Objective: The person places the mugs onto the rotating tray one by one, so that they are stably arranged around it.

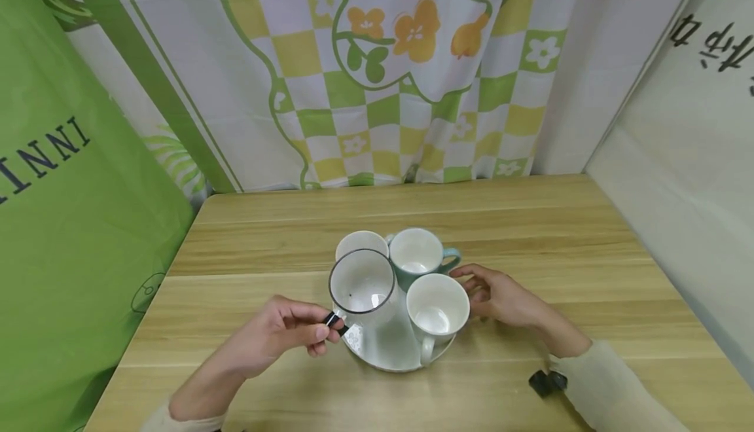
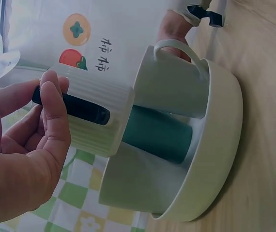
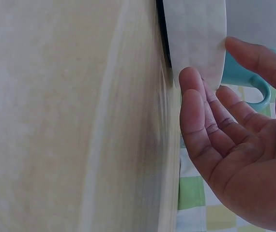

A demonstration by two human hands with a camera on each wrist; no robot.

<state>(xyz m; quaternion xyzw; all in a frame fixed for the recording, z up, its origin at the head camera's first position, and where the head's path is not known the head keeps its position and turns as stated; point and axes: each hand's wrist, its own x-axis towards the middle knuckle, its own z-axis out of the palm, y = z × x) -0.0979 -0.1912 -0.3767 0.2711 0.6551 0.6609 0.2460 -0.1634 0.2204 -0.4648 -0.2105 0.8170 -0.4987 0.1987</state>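
Note:
My left hand (image 1: 283, 334) pinches the black handle (image 2: 87, 107) of a ribbed white mug with a dark rim (image 1: 362, 281). In the left wrist view this mug is held above a round, deep white dish (image 2: 220, 130). Inside the dish stand a teal mug (image 1: 415, 254), a white mug (image 1: 436, 311) with its handle toward me, and another pale mug (image 1: 358, 241) partly hidden behind the held one. My right hand (image 1: 501, 298) is at the right side of the dish, fingers loosely bent and thumb against its wall (image 3: 196, 34).
The wooden table (image 1: 265, 235) extends around the dish on all sides. A checked curtain (image 1: 353, 124) hangs behind the table, a green cloth (image 1: 71, 222) at the left and a white cloth (image 1: 677, 177) at the right.

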